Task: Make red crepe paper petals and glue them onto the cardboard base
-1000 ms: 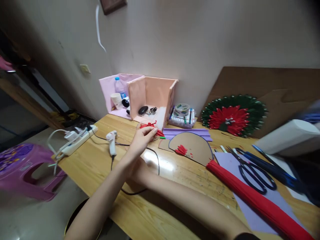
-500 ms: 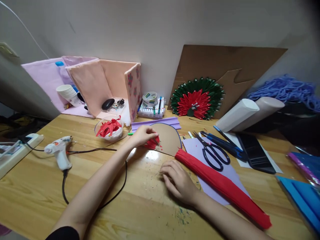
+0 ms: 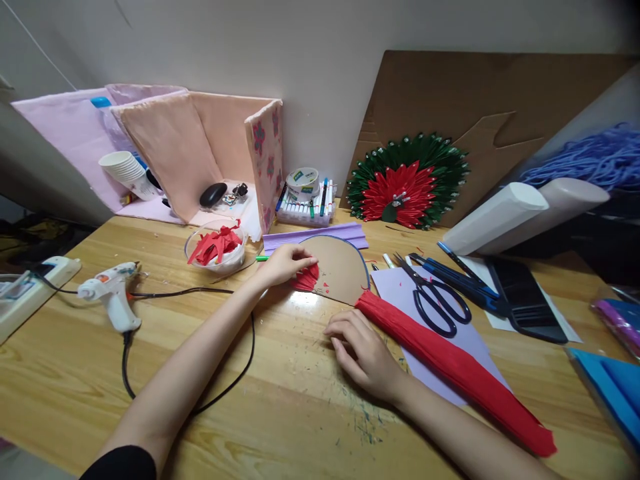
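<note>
My left hand (image 3: pixel 284 265) is closed, its fingertips pinching red crepe paper (image 3: pixel 307 277) at the left end of a rounded cardboard piece (image 3: pixel 343 267) with a blue edge. The fingers partly cover that paper. Small red scraps lie on the cardboard beside it. My right hand (image 3: pixel 365 353) rests on the table nearer to me, fingers loosely bent and apart, holding nothing. Just beyond it lies a long folded strip of red crepe paper (image 3: pixel 450 370), across a lilac sheet (image 3: pixel 400 287). Black-handled scissors (image 3: pixel 435 300) lie on that sheet.
A white glue gun (image 3: pixel 113 293) stands at left, its black cable looping under my left forearm. Behind are a clear bowl (image 3: pixel 225 267) of red paper strips, boxed markers (image 3: pixel 305 215) and a pink fabric-covered box (image 3: pixel 160 153). A blue cutter (image 3: pixel 457 283) lies at right.
The view has shifted slightly. My left fingers have drawn a little to the left, and more of the red paper shows beneath them. My right hand has stayed resting on the table.
</note>
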Demonstrator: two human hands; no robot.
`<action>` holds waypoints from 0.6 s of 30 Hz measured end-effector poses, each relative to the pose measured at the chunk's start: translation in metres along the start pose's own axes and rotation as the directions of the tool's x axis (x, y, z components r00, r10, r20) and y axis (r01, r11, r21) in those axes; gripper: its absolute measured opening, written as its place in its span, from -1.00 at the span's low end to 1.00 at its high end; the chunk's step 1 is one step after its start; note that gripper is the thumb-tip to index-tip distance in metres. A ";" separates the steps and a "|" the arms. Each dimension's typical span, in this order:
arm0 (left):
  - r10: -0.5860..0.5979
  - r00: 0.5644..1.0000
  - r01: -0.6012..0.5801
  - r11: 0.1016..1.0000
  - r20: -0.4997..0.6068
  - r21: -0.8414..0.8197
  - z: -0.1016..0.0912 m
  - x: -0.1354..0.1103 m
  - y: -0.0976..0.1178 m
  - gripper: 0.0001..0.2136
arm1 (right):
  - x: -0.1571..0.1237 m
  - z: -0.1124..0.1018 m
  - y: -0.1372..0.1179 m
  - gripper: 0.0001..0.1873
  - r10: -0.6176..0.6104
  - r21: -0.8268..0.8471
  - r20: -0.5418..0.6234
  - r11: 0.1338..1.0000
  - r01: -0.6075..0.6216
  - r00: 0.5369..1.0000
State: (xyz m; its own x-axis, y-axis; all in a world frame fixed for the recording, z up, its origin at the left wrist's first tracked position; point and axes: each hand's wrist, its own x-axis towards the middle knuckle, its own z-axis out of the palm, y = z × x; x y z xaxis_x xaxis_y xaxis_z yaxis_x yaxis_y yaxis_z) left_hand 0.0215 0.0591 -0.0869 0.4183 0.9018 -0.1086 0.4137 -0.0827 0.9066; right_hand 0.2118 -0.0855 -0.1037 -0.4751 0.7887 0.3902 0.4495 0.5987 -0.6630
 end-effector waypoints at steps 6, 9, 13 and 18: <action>0.047 0.999 -0.048 0.999 0.003 0.017 0.001 0.003 -0.005 -0.81 | -0.002 0.002 0.001 -0.78 0.003 0.009 -0.002 1.000 -0.003 1.000; 0.072 0.997 -0.072 0.997 0.004 0.035 0.002 0.004 -0.008 -0.79 | 0.000 -0.001 0.002 -0.81 0.059 0.032 -0.002 0.998 -0.059 0.998; 0.095 0.995 -0.095 0.994 -0.002 0.062 0.002 0.004 -0.012 -0.77 | 0.014 -0.010 0.007 -0.84 0.160 0.003 -0.026 0.987 -0.160 0.987; 0.109 0.994 -0.105 0.989 -0.030 0.108 0.004 0.003 -0.014 -0.75 | 0.043 -0.017 0.023 -0.79 0.139 -0.097 -0.026 0.985 -0.141 0.990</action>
State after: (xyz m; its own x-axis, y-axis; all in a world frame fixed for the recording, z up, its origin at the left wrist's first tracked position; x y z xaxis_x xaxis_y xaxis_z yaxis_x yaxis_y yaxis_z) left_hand 0.0207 0.0615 -0.1019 0.4362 0.8998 0.0032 0.4520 -0.2222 0.8639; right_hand 0.2144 -0.0360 -0.0914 -0.3878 0.8678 0.3108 0.5833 0.4921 -0.6462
